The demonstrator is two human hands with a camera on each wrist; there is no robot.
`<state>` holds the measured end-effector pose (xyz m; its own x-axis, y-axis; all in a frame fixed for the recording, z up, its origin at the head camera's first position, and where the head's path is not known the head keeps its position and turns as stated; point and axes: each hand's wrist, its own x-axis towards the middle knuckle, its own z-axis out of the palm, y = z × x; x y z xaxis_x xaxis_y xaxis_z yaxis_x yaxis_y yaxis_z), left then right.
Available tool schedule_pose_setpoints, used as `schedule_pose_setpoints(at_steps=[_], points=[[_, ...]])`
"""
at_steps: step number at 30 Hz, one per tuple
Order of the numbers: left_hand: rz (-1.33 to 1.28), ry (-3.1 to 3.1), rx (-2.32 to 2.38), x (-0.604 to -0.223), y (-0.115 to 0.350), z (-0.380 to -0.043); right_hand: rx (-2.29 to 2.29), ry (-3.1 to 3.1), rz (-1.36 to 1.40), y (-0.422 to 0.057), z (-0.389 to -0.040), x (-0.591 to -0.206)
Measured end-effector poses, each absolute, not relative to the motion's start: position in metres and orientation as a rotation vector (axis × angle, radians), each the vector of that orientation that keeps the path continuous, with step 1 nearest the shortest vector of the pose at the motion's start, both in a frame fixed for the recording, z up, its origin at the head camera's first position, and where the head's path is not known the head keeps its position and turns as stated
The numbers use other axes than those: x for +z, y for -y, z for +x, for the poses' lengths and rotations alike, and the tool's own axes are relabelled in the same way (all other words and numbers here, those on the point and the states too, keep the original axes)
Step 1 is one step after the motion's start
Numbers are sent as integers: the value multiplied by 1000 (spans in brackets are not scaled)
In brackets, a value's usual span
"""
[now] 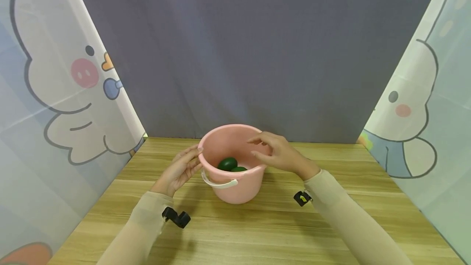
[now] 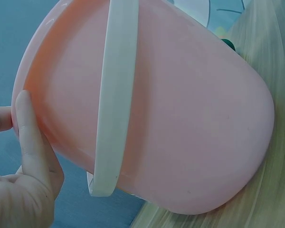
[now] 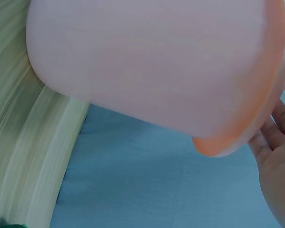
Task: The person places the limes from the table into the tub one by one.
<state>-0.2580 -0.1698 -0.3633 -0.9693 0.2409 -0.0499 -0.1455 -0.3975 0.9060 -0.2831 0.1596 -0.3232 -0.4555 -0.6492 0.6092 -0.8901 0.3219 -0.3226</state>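
A pink bucket (image 1: 237,189) stands upright on the wooden table, its white handle (image 1: 219,184) hanging down at the front. Two smooth dark green oval things (image 1: 227,164) lie inside at the bottom. My left hand (image 1: 181,171) pinches the rim at the left, thumb on top and fingers along the outside. The left wrist view shows an outstretched finger (image 2: 31,128) against the outer rim. Over the right rim reaches my right hand (image 1: 277,152), its fingers loosely bent inside the opening with nothing between them. In the right wrist view the rim hides its fingertips.
A dark green thing (image 2: 229,44) shows past the bucket in the left wrist view, low by the table (image 1: 206,232). A grey curtain (image 1: 235,52) hangs behind the table. Cartoon-printed sheets (image 1: 59,134) flank both sides.
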Motion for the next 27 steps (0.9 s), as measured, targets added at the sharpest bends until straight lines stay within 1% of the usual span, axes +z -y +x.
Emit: schedule_pose_setpoints(at_steps=[11, 27], points=[[132, -1566, 2446, -363, 171, -257, 904, 2251, 1340, -168, -276, -320], [135, -1556, 2462, -361, 171, -255, 864, 2160, 1327, -185, -275, -323]])
